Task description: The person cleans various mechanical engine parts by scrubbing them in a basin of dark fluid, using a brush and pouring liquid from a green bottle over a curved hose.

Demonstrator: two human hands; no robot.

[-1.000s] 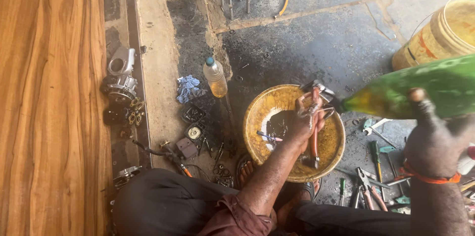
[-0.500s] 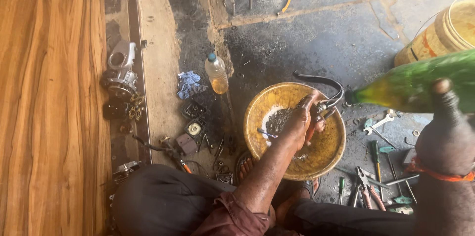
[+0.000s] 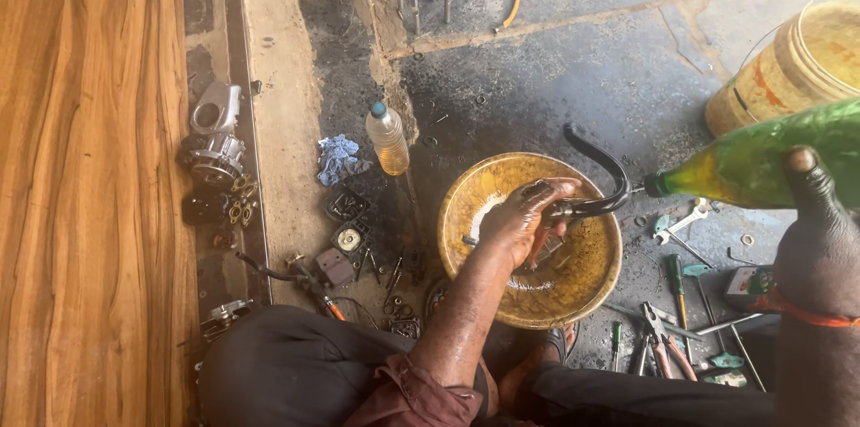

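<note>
Left hand (image 3: 524, 216) closed on black curved hose (image 3: 602, 172) and small part over yellow basin (image 3: 466, 203) on the floor; right hand (image 3: 811, 203) gripping tilted green bottle (image 3: 761, 158), neck short of the rim: likely to spill outside

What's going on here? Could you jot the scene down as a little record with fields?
Setting: dark, oily stone floor beside a wooden surface
Left hand: over a yellow metal basin, grip on a small metal part with a curved black hose
Right hand: holds a green glass bottle, tilted, neck towards the basin
Nearby: clear plastic bottle of amber liquid, blue rag, pliers and screwdrivers, yellow bucket
</note>
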